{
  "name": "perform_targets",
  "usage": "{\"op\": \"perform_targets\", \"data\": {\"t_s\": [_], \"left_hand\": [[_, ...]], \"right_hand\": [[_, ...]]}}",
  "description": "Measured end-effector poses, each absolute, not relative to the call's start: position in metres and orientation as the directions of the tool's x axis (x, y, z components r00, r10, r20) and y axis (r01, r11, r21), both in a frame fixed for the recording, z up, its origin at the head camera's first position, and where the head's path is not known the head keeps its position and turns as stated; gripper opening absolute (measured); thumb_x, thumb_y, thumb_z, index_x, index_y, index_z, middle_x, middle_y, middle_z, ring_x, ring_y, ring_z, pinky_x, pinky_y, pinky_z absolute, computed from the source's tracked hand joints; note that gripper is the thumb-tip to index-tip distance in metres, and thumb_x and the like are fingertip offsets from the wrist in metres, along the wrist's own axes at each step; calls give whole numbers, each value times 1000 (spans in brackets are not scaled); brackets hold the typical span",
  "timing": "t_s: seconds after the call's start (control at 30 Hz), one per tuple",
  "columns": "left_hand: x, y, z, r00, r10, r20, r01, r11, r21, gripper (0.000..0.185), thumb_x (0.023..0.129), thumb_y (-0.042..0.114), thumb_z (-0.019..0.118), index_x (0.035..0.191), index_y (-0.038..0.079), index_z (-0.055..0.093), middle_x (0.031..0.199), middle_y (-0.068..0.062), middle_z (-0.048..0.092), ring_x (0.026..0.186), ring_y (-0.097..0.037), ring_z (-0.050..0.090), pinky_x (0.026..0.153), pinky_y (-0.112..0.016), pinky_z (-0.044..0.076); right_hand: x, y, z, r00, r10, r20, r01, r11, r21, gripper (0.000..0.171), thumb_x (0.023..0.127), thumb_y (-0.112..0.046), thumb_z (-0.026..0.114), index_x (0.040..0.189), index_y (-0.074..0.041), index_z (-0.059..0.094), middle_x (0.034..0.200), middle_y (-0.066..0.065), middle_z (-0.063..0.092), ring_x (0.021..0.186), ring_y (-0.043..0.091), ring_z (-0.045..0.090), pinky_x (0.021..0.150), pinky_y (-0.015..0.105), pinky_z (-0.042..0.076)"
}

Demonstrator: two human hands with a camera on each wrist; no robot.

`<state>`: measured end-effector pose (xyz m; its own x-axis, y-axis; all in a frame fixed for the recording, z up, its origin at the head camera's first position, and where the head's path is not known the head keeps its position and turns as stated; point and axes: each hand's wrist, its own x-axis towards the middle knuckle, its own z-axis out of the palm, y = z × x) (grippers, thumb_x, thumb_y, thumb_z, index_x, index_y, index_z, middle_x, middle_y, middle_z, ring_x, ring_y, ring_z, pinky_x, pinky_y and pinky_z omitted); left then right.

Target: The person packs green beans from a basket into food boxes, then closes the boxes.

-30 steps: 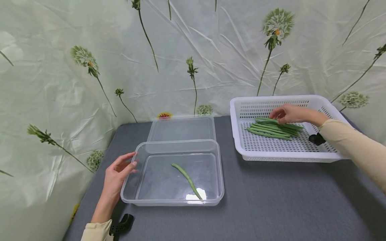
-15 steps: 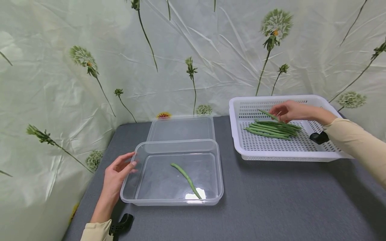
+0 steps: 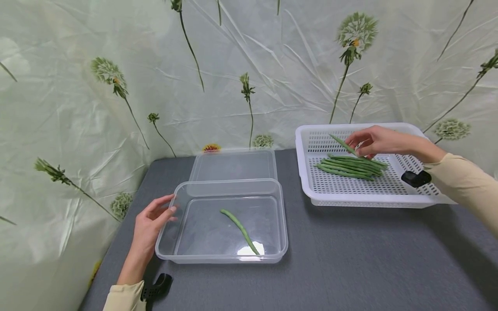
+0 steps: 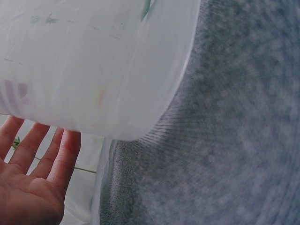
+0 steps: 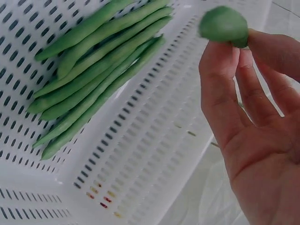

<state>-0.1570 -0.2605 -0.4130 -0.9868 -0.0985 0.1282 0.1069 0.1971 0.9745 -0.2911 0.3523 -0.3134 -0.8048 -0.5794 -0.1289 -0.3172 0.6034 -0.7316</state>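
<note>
Right hand pinches one green bean between thumb and fingertips, lifted just above the bean pile, tilted, its far end pointing up-left. In the right wrist view the held bean's cut end sits at the fingertips, fingers curled round it.

Pile lies in the white perforated basket, far right on the tabletop. Roughly seven beans in the pile, overlapping, so exact count is unclear; they run side by side, lengthwise left to right.

Left hand rests against the left wall of the clear plastic container, near left. Fingers straight and relaxed, grasping nothing; fingertips touch the container rim. The left wrist view shows the open palm just beside the container's cloudy wall.

One single bean lies inside the container, diagonal, far-left to near-right. One clear lid lies flat just behind the container, touching or nearly touching its far edge.

Counts: one basket, one container, one lid, one held bean, one bean in container, one pile.

Backdrop: wrinkled pale sheet printed with dandelion stems. Tabletop is grey cloth. No readable writing or labels anywhere. Black wrist mounts on both beige sleeves.
</note>
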Motion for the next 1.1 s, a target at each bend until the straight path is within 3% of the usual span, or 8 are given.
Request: {"op": "perform_targets", "data": {"t_s": [0.3, 0.57, 0.83, 1.1], "left_hand": [[-159, -260, -411, -988, -105, 114, 91, 202, 975, 43, 95, 16, 68, 133, 0, 57, 125, 0, 63, 101, -10, 66, 73, -25, 56], [-159, -261, -412, -989, -105, 109, 85, 206, 975, 43, 95, 17, 68, 133, 0, 57, 125, -1, 63, 101, -10, 66, 73, -25, 56], [-157, -262, -413, -988, -87, 128, 104, 240, 965, 42, 96, 16, 67, 134, 0, 57, 124, 2, 62, 101, -9, 66, 73, -25, 56], [-158, -261, -414, -986, -96, 133, 108, 236, 966, 42, 96, 15, 67, 133, 0, 57, 124, 1, 63, 101, -10, 66, 73, -25, 56]], "right_hand": [[-275, 341, -300, -892, -448, -64, -255, 613, -748, 42, 97, -2, 59, 136, 10, 48, 123, 24, 58, 89, 11, 64, 72, 32, 57], [-264, 320, -298, -903, -429, -27, -218, 511, -832, 43, 98, -4, 60, 137, 8, 48, 116, 14, 64, 96, 18, 66, 78, 35, 57], [-246, 293, -299, -936, -342, 86, -260, 503, -824, 46, 95, -9, 66, 137, 1, 51, 113, 8, 67, 90, 13, 67, 75, 28, 56], [-238, 272, -289, -934, -344, 99, -259, 459, -850, 46, 96, -10, 66, 138, 0, 51, 119, 13, 64, 94, 13, 66, 75, 32, 57]]}}
